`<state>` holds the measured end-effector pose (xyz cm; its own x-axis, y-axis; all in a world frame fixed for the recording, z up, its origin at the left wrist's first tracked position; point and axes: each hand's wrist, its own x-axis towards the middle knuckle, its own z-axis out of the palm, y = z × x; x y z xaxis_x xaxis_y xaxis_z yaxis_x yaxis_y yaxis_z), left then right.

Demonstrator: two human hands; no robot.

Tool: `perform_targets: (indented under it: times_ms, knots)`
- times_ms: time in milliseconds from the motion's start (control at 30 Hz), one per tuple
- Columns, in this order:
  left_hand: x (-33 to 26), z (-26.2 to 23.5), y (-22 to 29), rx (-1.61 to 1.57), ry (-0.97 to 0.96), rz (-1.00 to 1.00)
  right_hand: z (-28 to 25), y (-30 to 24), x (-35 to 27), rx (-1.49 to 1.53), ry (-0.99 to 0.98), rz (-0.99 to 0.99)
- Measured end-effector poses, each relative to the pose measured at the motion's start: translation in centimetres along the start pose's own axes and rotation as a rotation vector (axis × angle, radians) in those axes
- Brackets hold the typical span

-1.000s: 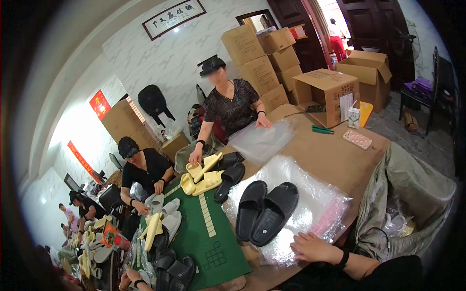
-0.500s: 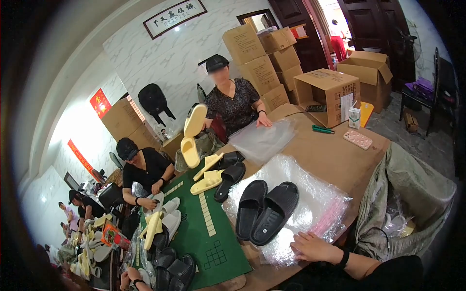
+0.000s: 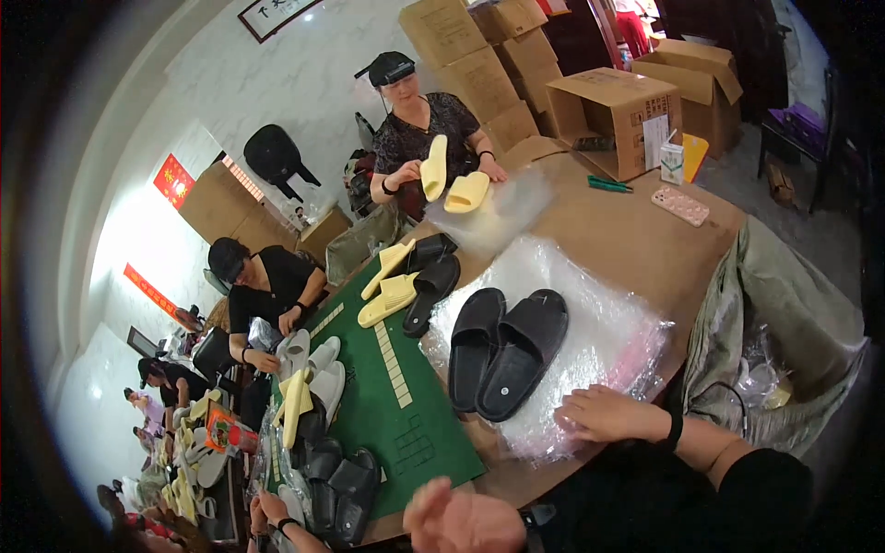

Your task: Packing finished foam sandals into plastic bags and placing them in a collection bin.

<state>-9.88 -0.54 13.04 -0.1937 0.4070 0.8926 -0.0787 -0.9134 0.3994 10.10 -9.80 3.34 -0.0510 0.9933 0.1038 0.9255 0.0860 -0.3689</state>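
Co-worker's two yellow slippers (image 3: 452, 184) now over plastic — two black slippers (image 3: 505, 346) flat, right hand (image 3: 608, 415) beside, grip empty.

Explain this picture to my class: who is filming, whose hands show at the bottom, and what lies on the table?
A person wears a wide-angle camera on the head, looking down; that bends straight edges. That person's right hand rests on a pile of clear plastic bags, beside a pair of black slippers. The left hand hovers open and empty at the table's near edge. A green mat covers part of the brown table. Opposite, a co-worker holds two yellow slippers.
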Motion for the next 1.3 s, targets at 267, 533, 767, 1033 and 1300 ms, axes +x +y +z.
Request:
perform_targets:
  times_ms: [267, 533, 767, 1033, 1300]
  knots:
    - [-4.4, 2.2, -6.0, 0.46, -0.909, -0.206, 1.4, 0.9, -0.9, -0.11, 0.184, 0.013]
    - [-10.9, 0.2, -5.7, 0.288, -1.337, -0.051, -2.9, 0.3, -0.1, 0.065, 0.011, -0.078]
    - [-13.6, 1.0, -7.5, 0.326, -1.352, 0.072, -5.9, -0.7, 2.8, -0.153, 0.057, -0.243]
    - [-15.4, 1.0, -7.1, 0.42, -1.268, 0.099, -4.7, -1.2, 9.7, -0.314, 0.14, 0.147]
    - [-15.3, 0.8, -6.8, 0.402, -1.351, 0.036, -1.3, 5.9, 15.5, -0.654, 0.33, 0.188]
